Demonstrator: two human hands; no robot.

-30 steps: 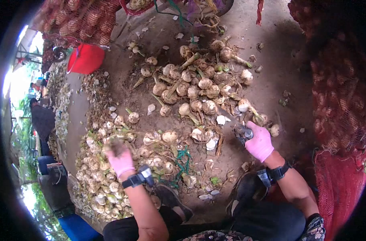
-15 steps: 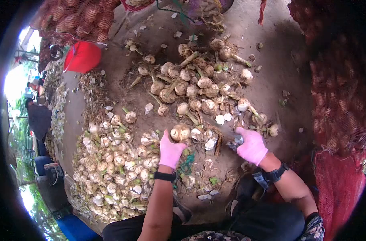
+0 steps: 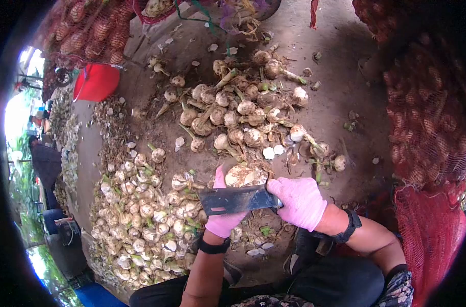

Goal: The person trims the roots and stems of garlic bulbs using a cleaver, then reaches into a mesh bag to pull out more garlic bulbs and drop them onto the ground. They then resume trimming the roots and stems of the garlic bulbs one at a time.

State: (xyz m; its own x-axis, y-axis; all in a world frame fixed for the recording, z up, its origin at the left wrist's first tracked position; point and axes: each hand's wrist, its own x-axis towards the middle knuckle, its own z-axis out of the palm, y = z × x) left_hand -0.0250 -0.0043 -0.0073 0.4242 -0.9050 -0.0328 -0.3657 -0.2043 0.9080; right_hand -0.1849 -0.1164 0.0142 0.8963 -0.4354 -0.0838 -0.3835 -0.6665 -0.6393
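Observation:
My left hand, in a pink glove, is closed around a large pale bulb with brown, dirty outer layers. Across the front of that hand and the bulb's lower edge lies a cleaver, its dark blade pointing left with a slot near the tip. The blade hides most of the left fingers; the thumb shows upright beside the bulb. My right hand, also pink-gloved, grips the cleaver's handle. Beyond both hands lies a loose heap of soil-covered bulbs with stems. Paler, trimmed bulbs are piled at the left.
Red mesh sacks of bulbs stand at the right and upper left. An emptier red net lies near my right elbow. A red bucket sits at the upper left. White trimmings and dry skins litter the floor.
The right hand has brought the cleaver leftwards, from beside the bulb to across the left hand. The bulb is still held, turned and slightly to the right; the view has shifted a little.

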